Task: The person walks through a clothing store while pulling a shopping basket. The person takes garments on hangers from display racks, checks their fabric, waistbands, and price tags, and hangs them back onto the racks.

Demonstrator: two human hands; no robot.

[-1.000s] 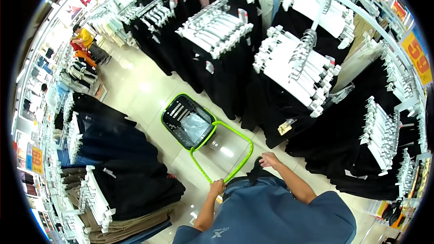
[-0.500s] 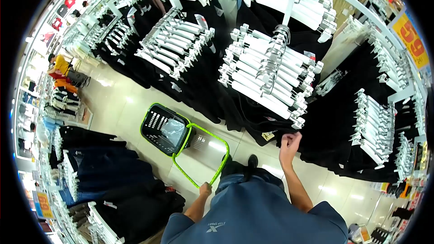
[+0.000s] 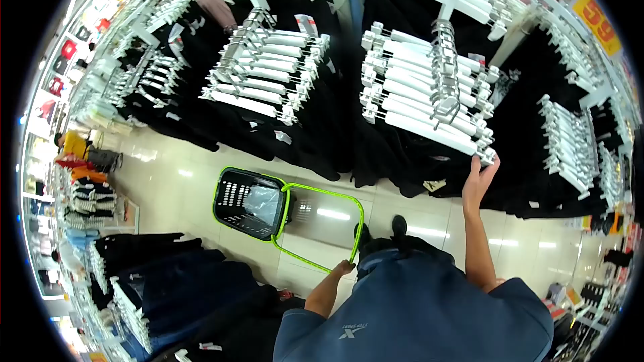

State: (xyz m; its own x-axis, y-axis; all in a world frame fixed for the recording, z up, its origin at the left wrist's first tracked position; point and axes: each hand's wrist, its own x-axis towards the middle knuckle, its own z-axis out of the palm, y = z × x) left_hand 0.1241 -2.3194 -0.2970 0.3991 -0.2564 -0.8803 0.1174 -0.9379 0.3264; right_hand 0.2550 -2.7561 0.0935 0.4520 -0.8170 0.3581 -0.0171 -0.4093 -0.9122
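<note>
My left hand (image 3: 343, 268) is closed round the bright green handle (image 3: 359, 221) of a black rolling shopping basket (image 3: 228, 218). The basket stands on the floor to my left with a clear plastic-wrapped item (image 3: 263, 202) inside. My right hand (image 3: 479, 177) is raised to the front white hanger (image 3: 429, 133), thumb and finger at its right-end clip. Black trousers (image 3: 396, 151) hang from this hanger and the row behind it. A pale tag (image 3: 435, 186) shows low on the front pair.
Another row of white hangers (image 3: 268, 74) with black garments is at the upper left, and one more (image 3: 570, 141) at the right. Dark trousers (image 3: 181, 288) hang at the lower left. A person in yellow (image 3: 74, 144) is down the aisle. A price sign (image 3: 597, 21) hangs upper right.
My right hand has risen from the lower edge of the hanging trousers to the front hanger's right clip. My left hand has stayed on the basket handle. The camera view has shifted.
</note>
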